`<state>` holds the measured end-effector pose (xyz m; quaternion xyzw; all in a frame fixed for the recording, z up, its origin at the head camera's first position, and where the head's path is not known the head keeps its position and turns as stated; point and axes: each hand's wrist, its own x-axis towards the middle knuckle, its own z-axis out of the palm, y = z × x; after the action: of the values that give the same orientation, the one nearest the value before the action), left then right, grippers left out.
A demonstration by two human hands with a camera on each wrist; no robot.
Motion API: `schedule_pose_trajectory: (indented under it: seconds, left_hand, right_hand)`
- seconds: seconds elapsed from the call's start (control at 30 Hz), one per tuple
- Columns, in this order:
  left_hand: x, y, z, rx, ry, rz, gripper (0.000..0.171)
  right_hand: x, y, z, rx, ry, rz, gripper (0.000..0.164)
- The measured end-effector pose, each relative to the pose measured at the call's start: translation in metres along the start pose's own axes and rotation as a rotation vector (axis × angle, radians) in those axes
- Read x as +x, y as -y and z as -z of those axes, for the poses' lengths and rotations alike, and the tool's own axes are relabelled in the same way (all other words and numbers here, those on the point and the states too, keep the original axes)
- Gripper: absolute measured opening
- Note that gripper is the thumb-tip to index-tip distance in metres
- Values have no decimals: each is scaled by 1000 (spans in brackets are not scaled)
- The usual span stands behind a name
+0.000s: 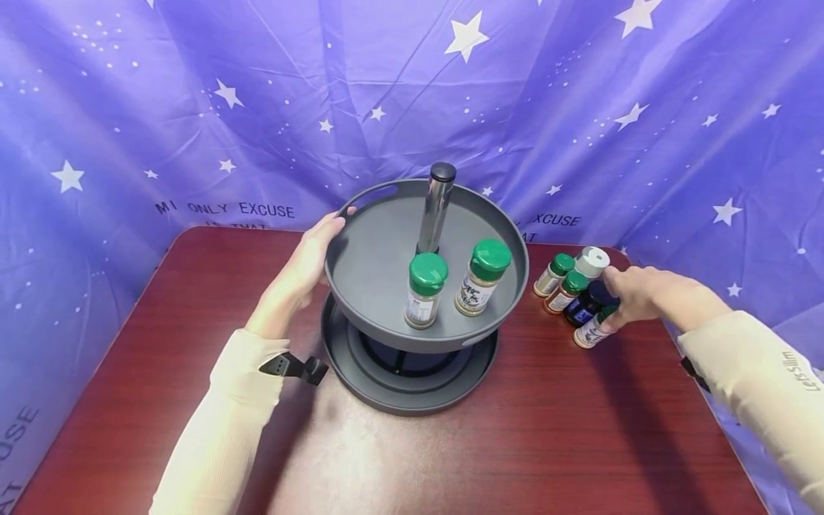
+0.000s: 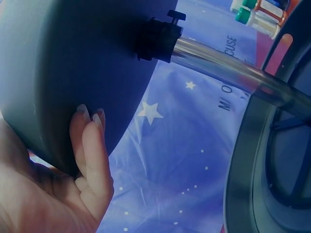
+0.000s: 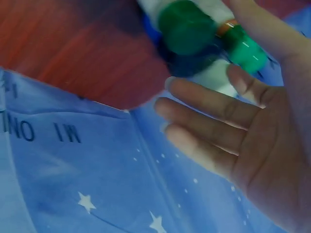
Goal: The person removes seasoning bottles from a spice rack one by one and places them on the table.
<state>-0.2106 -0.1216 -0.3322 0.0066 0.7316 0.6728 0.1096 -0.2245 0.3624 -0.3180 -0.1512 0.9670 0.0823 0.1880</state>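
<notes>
A grey two-tier round rack has an upper tray and a wider-set lower tray, joined by a metal post. My left hand holds the upper tray's left edge, thumb at the rim; its fingers lie against the underside. Two green-capped spice jars, one in front and one to the right, stand on the upper tray. My right hand is over a cluster of jars, beside the nearest green-capped jar. In the right wrist view its fingers are extended and spread.
Around the right hand stand a white-capped bottle, a dark jar, a green-capped jar and a reddish spice jar. All are on the reddish wooden table. A purple star-patterned curtain hangs behind its far edge.
</notes>
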Motion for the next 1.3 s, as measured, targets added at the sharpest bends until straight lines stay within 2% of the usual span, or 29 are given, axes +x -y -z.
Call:
schedule_pose_trajectory:
  seconds: [0.13,0.33,0.47,0.6,0.9,1.1,1.3]
  left_hand:
    - [1,-1,-1,1,8,-2,47]
    - [0,0,0,8,-2,8,47]
    - [0,2,0,4,-2,15,47]
    - [0,2,-1,0,3,7,47]
    - [0,1,-1,4,5,2,47]
    - [0,0,-1,4,2,6,47]
    - [-1,0,-1,1,2,7,48]
  right_hand:
    - [-6,0,17,80,11,-3,72]
    - [-16,7,56,252,-14,41,68]
    - [-22,16,78,306,-55,74,70]
    - [-26,23,90,340,-64,94,74]
    - [-31,43,105,379,-114,156,80]
    - [-41,61,127,329,-119,187,88]
    - [-46,84,140,275,-114,222,92]
